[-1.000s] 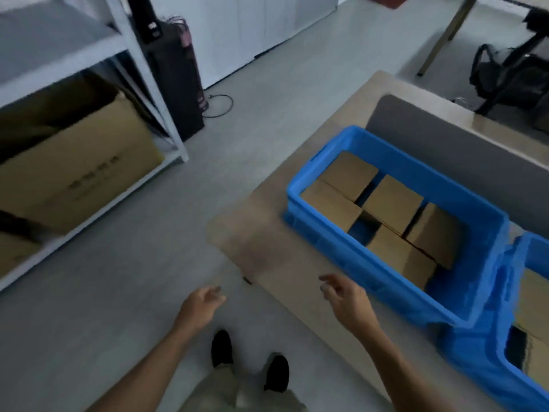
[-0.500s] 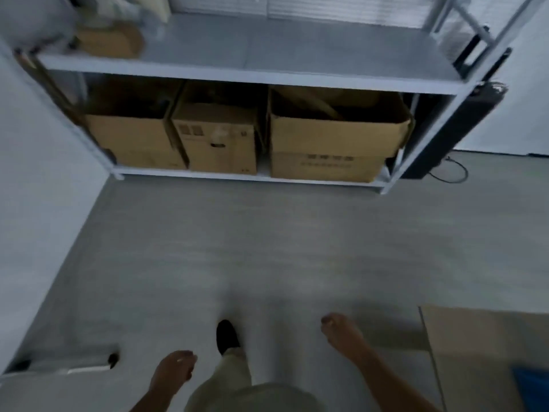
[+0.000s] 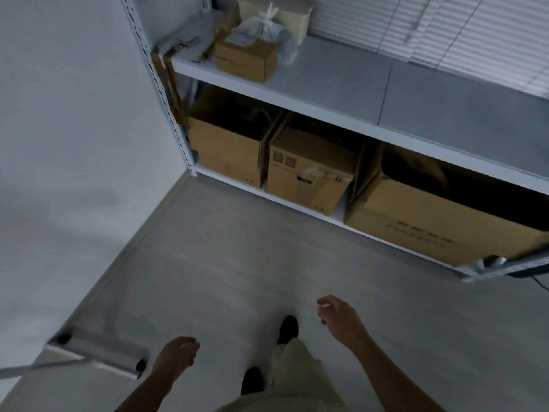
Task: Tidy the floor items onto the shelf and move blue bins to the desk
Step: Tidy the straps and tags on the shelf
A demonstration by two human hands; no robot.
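Observation:
A grey metal shelf (image 3: pixel 326 93) fills the upper right of the view. Its bottom level holds three cardboard boxes (image 3: pixel 309 173). A small cardboard box (image 3: pixel 245 59) and a clear plastic bag (image 3: pixel 261 31) sit at the left end of the upper level. My left hand (image 3: pixel 176 356) hangs low at the bottom centre, fingers loosely curled, holding nothing. My right hand (image 3: pixel 338 318) is a little higher and to the right, also loosely curled and holding nothing. No blue bin is in view.
A white wall (image 3: pixel 74 129) runs down the left side and meets the shelf's corner post. A silvery roll-like object (image 3: pixel 101 352) lies on the grey floor (image 3: pixel 237 263) at lower left. My legs and dark shoes show between the hands.
The view has swung left, away from the desk with the blue bins, to the shelf and its left corner. Both hands stay low and hold nothing.

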